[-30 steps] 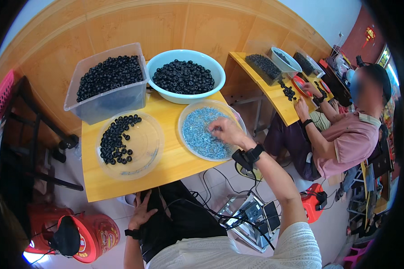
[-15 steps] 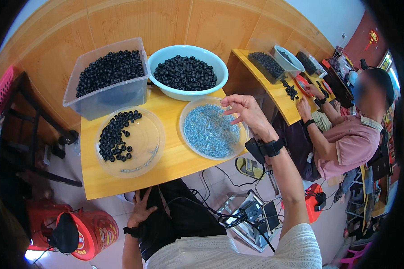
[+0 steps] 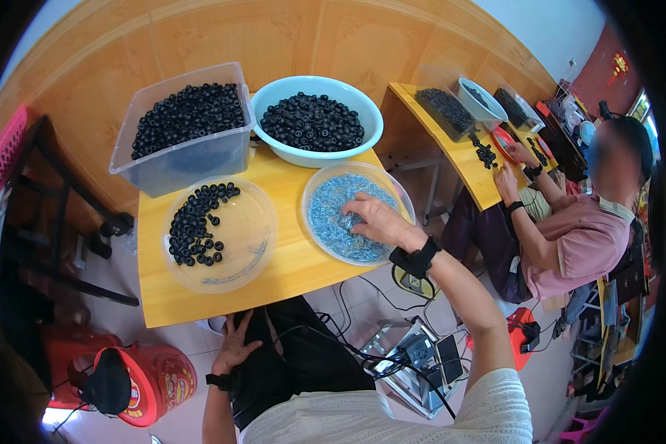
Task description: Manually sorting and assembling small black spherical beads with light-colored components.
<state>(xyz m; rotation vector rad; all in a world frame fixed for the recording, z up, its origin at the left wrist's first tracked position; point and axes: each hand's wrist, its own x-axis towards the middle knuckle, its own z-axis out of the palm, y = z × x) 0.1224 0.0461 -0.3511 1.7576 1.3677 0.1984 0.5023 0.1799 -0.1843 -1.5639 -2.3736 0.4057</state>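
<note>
My right hand [image 3: 377, 220] reaches down into a round clear tray [image 3: 403, 194] heaped with tiny blue-silver pieces [image 3: 333, 196]. Its fingers are bent and apart, with the tips among the pieces; nothing shows gripped. On my black-trousered thigh, below the table edge, my left hand [image 3: 237, 344] lies with its fingers spread, holding nothing. A second round clear tray [image 3: 248, 207] sits to the left on the table. Black ring-like parts [image 3: 189, 226] lie along its left side, and a thin curved line of small silvery pieces lies near its lower right rim.
Behind the trays stand a clear plastic box [image 3: 181, 166] and a light-blue basin [image 3: 314, 155], both full of black parts. Red buckets [image 3: 159, 385] are at lower left. Cables and a metal case [image 3: 411, 362] lie on the floor. A co-worker [image 3: 570, 229] sits at another table on the right.
My right hand has lowered from above the tray's right side, moving left and down into the blue-silver pieces. My left hand stays on my thigh. The view has shifted slightly.
</note>
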